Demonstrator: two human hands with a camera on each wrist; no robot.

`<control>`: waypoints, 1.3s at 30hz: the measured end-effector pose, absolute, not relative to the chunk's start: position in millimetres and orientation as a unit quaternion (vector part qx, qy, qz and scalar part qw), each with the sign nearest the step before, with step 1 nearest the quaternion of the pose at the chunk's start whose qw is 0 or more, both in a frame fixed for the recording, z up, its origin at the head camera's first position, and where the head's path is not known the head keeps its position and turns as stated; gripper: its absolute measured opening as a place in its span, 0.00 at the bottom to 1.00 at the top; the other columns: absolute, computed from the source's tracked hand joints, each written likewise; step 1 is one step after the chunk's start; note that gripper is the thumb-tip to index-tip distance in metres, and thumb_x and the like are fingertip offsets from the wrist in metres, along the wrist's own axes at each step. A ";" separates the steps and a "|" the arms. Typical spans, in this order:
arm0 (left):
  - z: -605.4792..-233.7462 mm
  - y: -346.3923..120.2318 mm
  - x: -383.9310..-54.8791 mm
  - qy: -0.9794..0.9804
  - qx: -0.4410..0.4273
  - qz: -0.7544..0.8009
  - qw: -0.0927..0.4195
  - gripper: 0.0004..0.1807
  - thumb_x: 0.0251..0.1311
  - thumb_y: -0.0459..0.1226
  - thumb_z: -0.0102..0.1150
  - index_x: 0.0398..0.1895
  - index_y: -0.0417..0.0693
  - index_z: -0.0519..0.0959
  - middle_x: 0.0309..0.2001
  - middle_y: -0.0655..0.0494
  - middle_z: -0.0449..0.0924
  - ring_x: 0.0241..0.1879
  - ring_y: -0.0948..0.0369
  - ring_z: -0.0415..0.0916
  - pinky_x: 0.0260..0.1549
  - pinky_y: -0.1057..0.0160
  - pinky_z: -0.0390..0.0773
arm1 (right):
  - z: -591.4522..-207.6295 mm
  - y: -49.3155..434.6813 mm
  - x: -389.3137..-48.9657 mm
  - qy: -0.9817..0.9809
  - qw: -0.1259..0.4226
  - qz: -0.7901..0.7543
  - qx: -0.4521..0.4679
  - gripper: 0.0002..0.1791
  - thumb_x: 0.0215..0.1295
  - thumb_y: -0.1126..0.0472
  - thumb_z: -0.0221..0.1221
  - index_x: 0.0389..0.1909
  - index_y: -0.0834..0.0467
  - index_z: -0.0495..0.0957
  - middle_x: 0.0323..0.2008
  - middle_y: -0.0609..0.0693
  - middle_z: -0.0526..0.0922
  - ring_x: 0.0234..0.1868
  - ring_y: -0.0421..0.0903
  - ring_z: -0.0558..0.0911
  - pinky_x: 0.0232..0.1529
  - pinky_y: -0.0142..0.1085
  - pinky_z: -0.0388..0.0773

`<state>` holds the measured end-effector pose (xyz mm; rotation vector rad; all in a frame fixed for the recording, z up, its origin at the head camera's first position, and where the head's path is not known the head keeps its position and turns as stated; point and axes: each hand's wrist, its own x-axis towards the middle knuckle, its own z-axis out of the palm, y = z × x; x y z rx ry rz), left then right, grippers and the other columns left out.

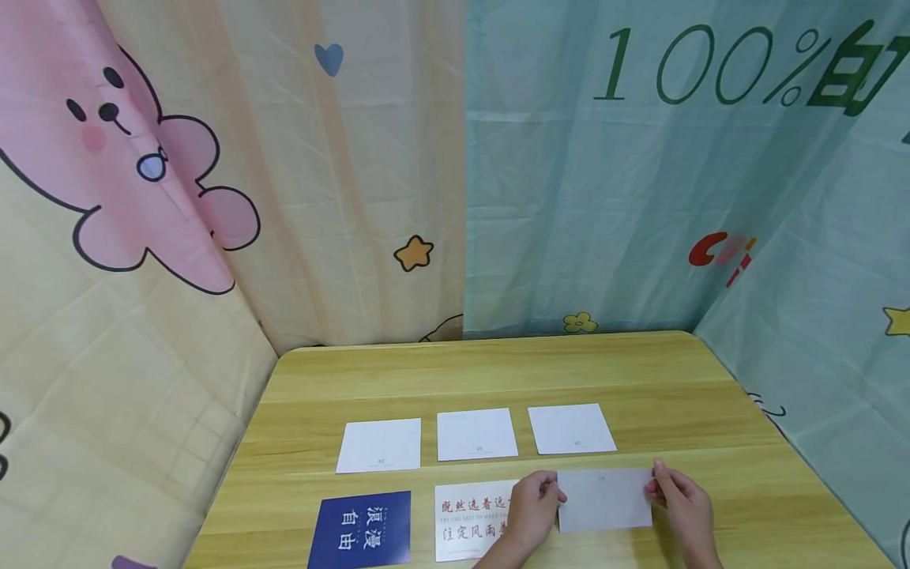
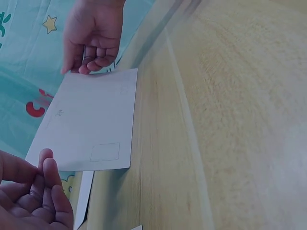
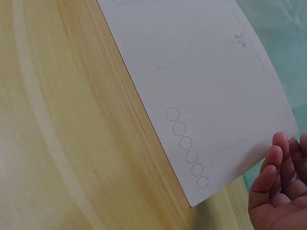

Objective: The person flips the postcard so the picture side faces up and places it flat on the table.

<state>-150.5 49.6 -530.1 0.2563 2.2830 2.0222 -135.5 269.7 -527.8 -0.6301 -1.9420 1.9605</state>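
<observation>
Blue-green curtain (image 1: 604, 197): dark green "100%", then Chinese lettering running off the edge. Blue card (image 1: 361, 531): 浪漫, 自由, white, two columns. White printed card (image 1: 471, 521): red 既然选着远…, 注定风雨…; between, "TRY THE BEST TO MAKE TH…"; left hand (image 1: 529, 510) covers the rest. Held card (image 1: 604, 502): fine print, too small to read

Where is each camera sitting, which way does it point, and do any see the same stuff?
Head: worn on the head, facing forward and down at the card, table and curtains; left hand and right hand show.
Left wrist: worn there, looking over the card; left hand near, right hand at the far edge.
Right wrist: worn there, looking at the card and table; only the right hand shows.
Shared: head and left wrist views both show both hands and the card.
</observation>
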 end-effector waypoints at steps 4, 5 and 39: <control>-530.0 48.6 -148.9 0.730 0.079 0.677 0.054 0.09 0.57 0.27 0.50 0.38 0.32 0.78 0.21 0.58 0.77 0.22 0.67 0.74 0.23 0.72 0.74 | -526.3 269.7 -131.8 -0.664 0.159 0.692 -0.233 0.14 0.62 0.54 0.58 0.21 0.57 0.81 0.17 0.45 0.78 0.20 0.36 0.78 0.26 0.26 0.75; -530.0 48.5 -148.5 0.727 0.077 0.680 0.055 0.09 0.57 0.27 0.50 0.38 0.32 0.78 0.21 0.58 0.77 0.22 0.67 0.74 0.23 0.72 0.74 | -525.8 269.9 -131.0 -0.660 0.158 0.696 -0.234 0.14 0.62 0.54 0.58 0.21 0.56 0.81 0.17 0.45 0.78 0.21 0.36 0.78 0.26 0.26 0.75; -520.2 37.9 -128.8 0.719 0.083 0.681 0.112 0.07 0.47 0.27 0.53 0.26 0.41 0.81 0.18 0.59 0.78 0.20 0.66 0.74 0.19 0.73 0.70 | -507.3 285.6 -93.9 -0.661 -0.005 0.686 -0.305 0.11 0.58 0.54 0.59 0.20 0.54 0.81 0.21 0.46 0.80 0.25 0.37 0.79 0.32 0.32 0.78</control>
